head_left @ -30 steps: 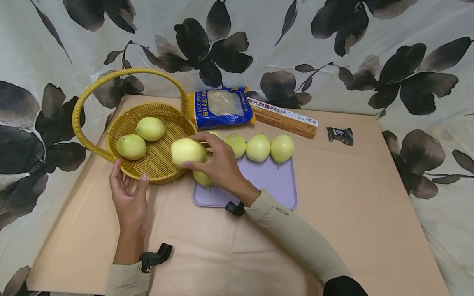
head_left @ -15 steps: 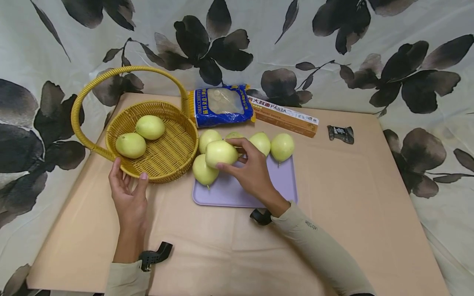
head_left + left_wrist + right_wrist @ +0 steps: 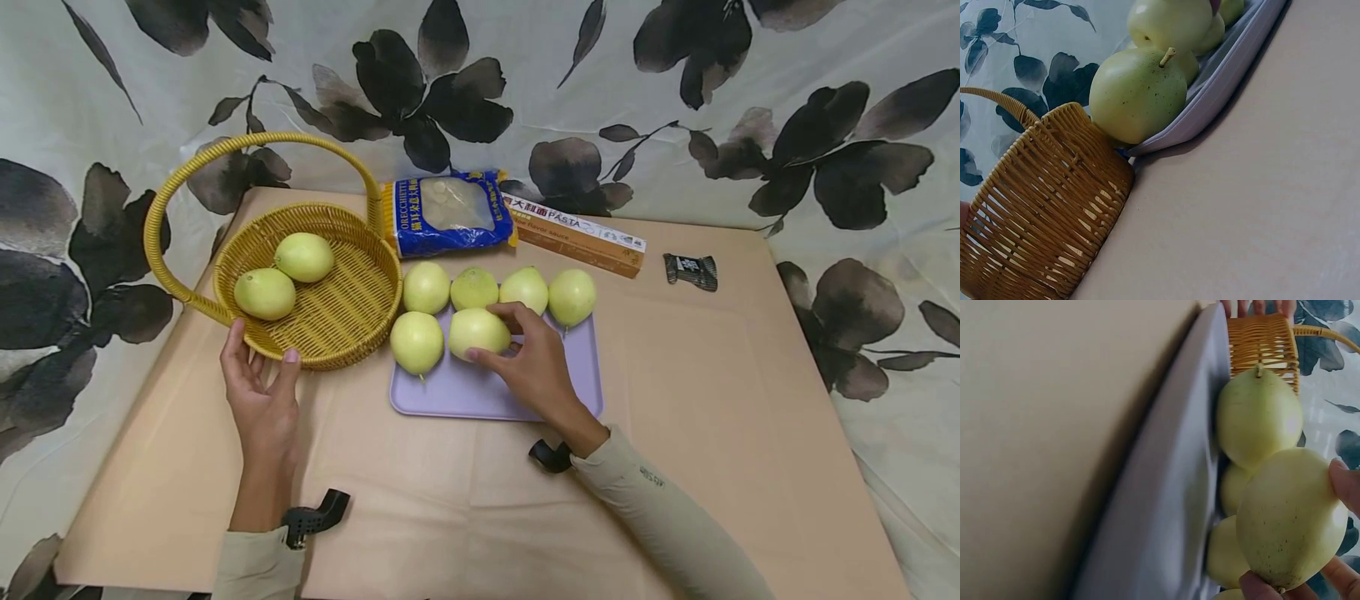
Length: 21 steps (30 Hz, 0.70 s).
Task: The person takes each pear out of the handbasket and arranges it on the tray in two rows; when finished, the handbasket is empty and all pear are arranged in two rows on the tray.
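My right hand [image 3: 536,367] pinches a pale green pear [image 3: 480,333] between thumb and fingers, low over the front row of the lilac tray [image 3: 495,407]. In the right wrist view this held pear [image 3: 1291,519] leans across its neighbours, fingertips at its end and side. Left of it on the tray sits another pear [image 3: 417,342], stem toward me. Behind stands a row of several pears [image 3: 427,287]. My left hand [image 3: 262,408] rests its extended fingers and thumb against the front of the yellow wicker basket [image 3: 337,357], which holds two pears [image 3: 265,294].
A blue pasta bag [image 3: 450,215] and a long pasta box [image 3: 573,236] lie behind the tray. To the right is a small black wrapped packet [image 3: 690,272]. The basket's tall handle [image 3: 255,143] arches up at the back left. Floral cloth [image 3: 562,50] hangs behind the table.
My right hand has carried the pear from the basket's right edge rightward and down to the tray's front row. The left hand stays at the basket.
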Motion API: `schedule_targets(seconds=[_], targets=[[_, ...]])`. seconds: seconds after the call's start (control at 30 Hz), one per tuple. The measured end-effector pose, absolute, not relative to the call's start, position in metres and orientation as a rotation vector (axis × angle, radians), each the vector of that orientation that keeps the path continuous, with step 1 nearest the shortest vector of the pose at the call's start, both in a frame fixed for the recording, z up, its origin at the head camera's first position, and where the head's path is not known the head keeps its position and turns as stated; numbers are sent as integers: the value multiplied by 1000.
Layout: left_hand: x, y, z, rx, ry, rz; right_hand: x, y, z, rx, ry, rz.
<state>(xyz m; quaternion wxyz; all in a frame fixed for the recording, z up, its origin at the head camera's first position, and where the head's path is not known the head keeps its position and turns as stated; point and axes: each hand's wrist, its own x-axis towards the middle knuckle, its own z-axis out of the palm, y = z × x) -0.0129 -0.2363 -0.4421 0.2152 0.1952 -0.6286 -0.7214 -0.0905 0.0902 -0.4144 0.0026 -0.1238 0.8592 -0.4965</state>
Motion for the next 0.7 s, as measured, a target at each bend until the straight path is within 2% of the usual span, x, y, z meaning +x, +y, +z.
schedule_targets(seconds=[0.4, 0.7], targets=[[-13, -236, -442, 546, -1750, -1999, -94, 85, -427, -318, 2768, -1354], [-13, -237, -442, 543, -1757, -1994, -85, 99, -423, -479, 2728, -1261]])
